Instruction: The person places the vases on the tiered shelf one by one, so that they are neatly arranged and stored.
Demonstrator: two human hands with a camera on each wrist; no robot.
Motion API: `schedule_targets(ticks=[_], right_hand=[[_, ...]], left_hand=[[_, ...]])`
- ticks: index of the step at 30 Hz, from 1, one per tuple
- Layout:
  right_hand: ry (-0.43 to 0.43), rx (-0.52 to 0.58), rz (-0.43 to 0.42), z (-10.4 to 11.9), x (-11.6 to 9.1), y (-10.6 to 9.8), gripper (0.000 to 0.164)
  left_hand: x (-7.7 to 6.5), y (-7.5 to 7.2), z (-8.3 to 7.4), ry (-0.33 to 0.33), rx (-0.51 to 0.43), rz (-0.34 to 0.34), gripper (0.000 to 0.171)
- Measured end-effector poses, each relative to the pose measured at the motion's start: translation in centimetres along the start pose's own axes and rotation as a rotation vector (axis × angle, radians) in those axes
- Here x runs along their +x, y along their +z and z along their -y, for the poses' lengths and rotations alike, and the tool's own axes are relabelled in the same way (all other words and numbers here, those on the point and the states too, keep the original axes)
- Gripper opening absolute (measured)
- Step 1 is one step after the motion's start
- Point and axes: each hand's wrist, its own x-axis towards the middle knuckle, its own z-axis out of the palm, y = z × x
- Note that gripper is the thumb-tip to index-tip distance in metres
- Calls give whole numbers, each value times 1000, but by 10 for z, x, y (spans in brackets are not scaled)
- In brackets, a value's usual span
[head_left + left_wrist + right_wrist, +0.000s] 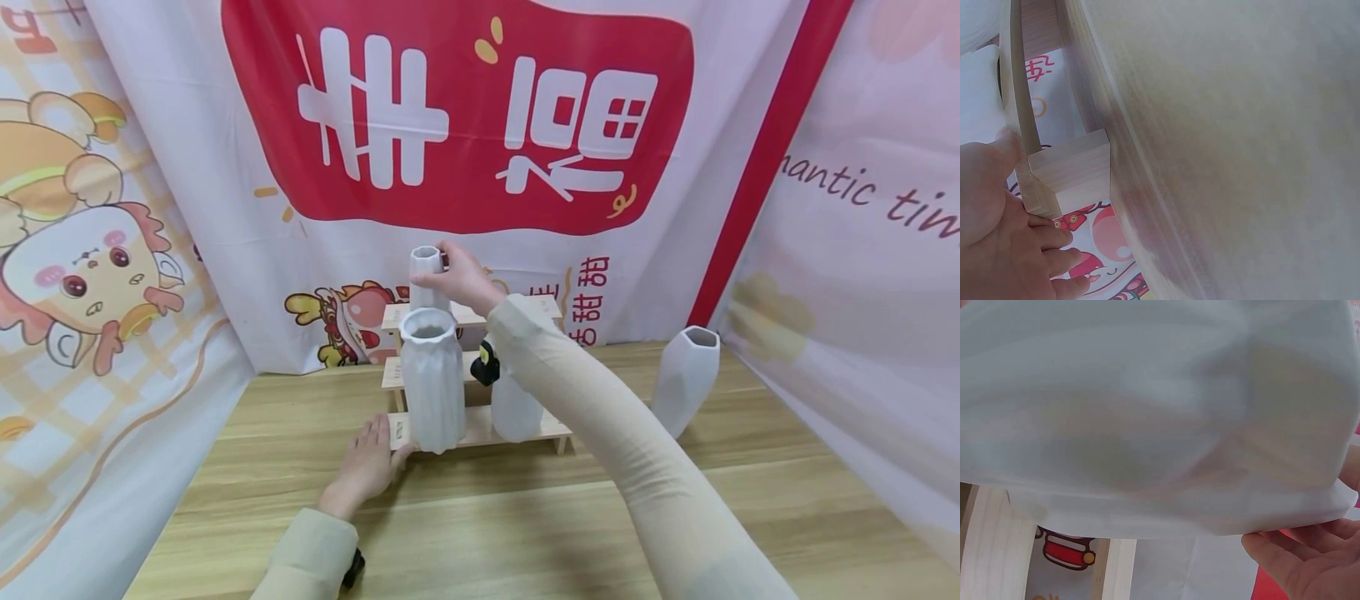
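Note:
My right hand (467,277) grips a slim white vase (424,287) near its neck, at the top tier of a stepped wooden stand (480,432). In the right wrist view, pale vase surface (1147,425) fills much of the picture, with my fingers (1297,556) at its edge. My left hand (367,467) holds the left end of the stand's lowest board, its thumb and fingers on either side of the wood (1047,200). A ribbed white vase (435,383) stands on that lowest board, hiding the slim vase's base. Beside it is another white vase (517,408), partly behind my right sleeve.
A faceted white vase (686,379) stands on the wood-grain table (510,517) to the right, partly behind my right forearm. Printed cloth (465,125) hangs close behind the stand, and more cloth encloses both sides.

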Motion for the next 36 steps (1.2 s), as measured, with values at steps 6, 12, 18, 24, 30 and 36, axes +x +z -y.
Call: schedule_targets(ticks=[6,12,18,24,30,36], right_hand=[[13,24,11,2,0,-4,53],[0,60,24,4,-2,-9,52],[-12,68,21,7,-5,-16,61],[-48,81,32,9,-11,-24,62],[-67,93,34,11,-20,-31,63],[-72,103,36,10,-29,-43,65]], left_hand=[[-1,0,-1,-2,1,-4,74],[-1,0,0,2,7,-13,73],[0,0,1,-1,5,-7,73],[1,1,2,0,5,-4,75],[2,2,3,7,8,-7,75],[3,2,3,2,13,0,75]])
